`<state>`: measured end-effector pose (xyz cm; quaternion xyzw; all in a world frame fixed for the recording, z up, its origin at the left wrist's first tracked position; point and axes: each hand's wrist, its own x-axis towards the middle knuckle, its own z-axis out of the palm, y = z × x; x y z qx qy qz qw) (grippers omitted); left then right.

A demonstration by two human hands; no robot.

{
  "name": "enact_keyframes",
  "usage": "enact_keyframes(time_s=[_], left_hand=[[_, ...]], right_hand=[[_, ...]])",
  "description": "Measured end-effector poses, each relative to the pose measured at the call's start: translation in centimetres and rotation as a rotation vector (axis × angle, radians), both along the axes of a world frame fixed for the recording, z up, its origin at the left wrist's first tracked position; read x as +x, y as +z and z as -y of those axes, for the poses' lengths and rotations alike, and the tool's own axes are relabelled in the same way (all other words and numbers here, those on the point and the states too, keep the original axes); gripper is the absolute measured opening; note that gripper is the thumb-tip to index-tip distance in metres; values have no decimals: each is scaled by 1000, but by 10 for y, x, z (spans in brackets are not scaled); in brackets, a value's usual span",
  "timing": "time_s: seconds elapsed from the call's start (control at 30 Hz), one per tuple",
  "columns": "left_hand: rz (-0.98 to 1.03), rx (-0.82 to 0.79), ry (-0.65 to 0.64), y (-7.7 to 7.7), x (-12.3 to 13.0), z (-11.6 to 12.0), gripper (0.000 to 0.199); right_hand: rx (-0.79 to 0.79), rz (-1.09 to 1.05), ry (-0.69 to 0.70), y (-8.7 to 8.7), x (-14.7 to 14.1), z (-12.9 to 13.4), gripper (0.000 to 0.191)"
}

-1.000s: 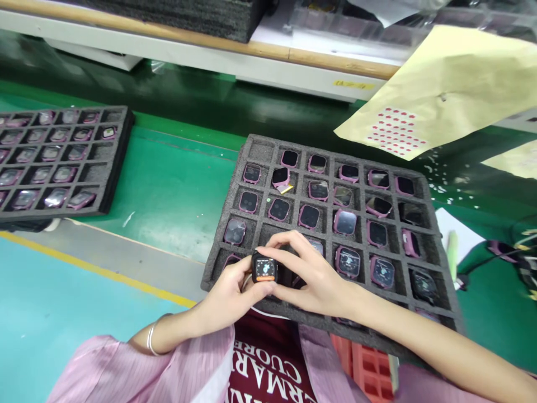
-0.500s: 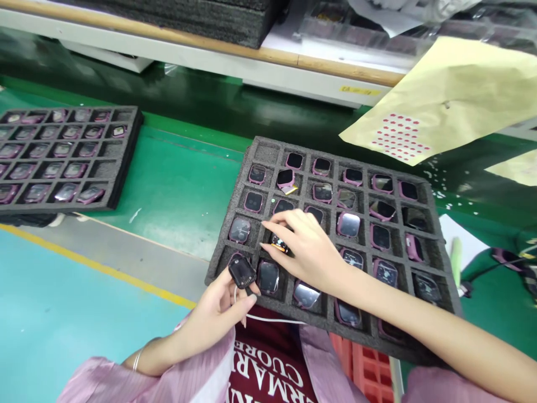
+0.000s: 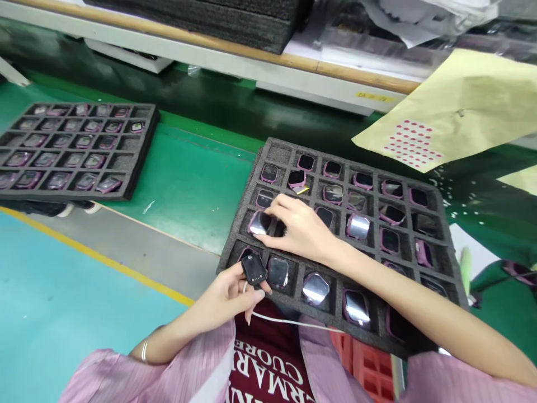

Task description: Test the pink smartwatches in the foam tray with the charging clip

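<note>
A grey foam tray (image 3: 293, 291) with many purple-framed watches in its compartments lies in front of me. My left hand (image 3: 235, 294) pinches a small black square device (image 3: 254, 270) over the tray's near left corner; a white cable trails from that hand. My right hand (image 3: 296, 229) reaches over the left part of the tray, thumb and fingers around a watch (image 3: 259, 223) in the left column. Whether the fingers have lifted it cannot be seen. Near the tray's far left, a yellow tab (image 3: 301, 190) sticks out beside another watch.
A second foam tray (image 3: 134, 182) of watches lies at the left on the green table (image 3: 193, 190). Yellow paper (image 3: 461, 106) hangs at the upper right. Above runs a shelf edge (image 3: 210, 53). A red crate (image 3: 373, 372) is below the near tray.
My right hand has moved left, from the second column to the watch in the left column. My left hand still holds the black device. The whole view has shifted slightly.
</note>
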<state>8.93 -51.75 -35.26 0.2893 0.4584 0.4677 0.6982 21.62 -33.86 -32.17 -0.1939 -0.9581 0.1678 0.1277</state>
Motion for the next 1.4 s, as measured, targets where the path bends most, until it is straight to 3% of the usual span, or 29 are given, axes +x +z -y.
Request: enact_keyframes(time_s=[0.13,0.23,0.37,0.6,0.93,1.4], left_hand=[[71,2,-26,-3,-3,-2,40],[80,16,-42,-7,-2,0,45],[-31,52,43,-7,4,2,40],[-228,111,150,-4,15,0,28],[-274,159,205,-13,17,0,26],[-345,224,357,-22,30,3,25]], right_hand=[[-186,-96,171,20,23,16,29],[-146,-19,271,23,30,36,30],[-82,43,319,18,29,48,30],[-76,44,323,7,34,48,38],[-224,-283,242,-29,38,61,42],[-144,-268,310,-25,37,54,41]])
